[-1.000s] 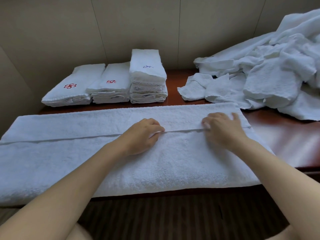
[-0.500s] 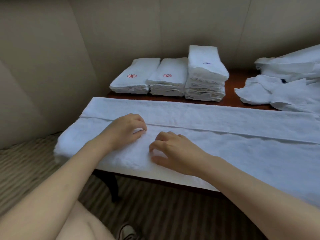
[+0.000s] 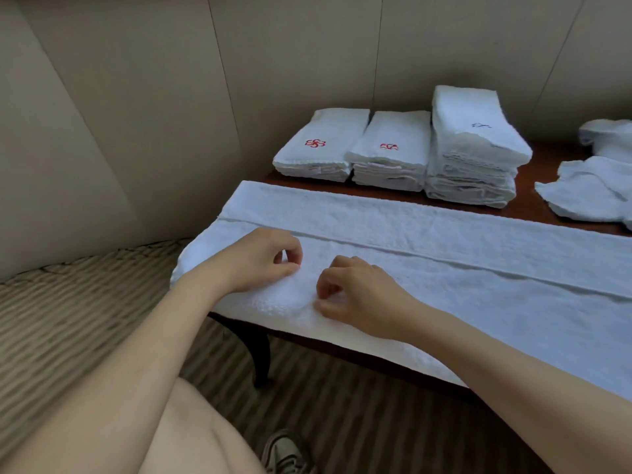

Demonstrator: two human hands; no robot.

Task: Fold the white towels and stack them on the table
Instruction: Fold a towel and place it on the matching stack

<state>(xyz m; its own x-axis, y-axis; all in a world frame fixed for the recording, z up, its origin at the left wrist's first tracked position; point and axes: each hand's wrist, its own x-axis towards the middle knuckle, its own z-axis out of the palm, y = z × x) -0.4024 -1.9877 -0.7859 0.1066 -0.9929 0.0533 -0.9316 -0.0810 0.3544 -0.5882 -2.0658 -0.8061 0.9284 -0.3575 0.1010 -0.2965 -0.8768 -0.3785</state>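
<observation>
Head view: a long white terry towel (image 3: 427, 254), already folded lengthwise with its edge running as a seam along the middle, lies flat across the front of the dark red-brown wooden table (image 3: 547, 165) and fills the frame from 9 o'clock to 3 o'clock. Its left end hangs a little over the table's left edge.

The left hand (image 3: 260, 265) rests on this end at about 9 o'clock from the centre. Its fingers are curled, and thumb and forefinger seem to pinch the pile. The right hand (image 3: 355, 295) lies just beside it, towards 6 o'clock, with fingers also curled and tips pressed into the cloth. Whether it really holds a fold, I cannot tell.

At 12 o'clock three stacks of folded white towels (image 3: 393, 148) stand side by side, touching. Two carry red embroidery, and the tallest carries a blue mark. At 2 o'clock lies a loose heap of unfolded white towels (image 3: 595, 189).

The towel looks soft, thick and limp, light enough for two hands, and not slippery. I judge that it is best taken at both corners of the left end, so the layers stay together.
</observation>
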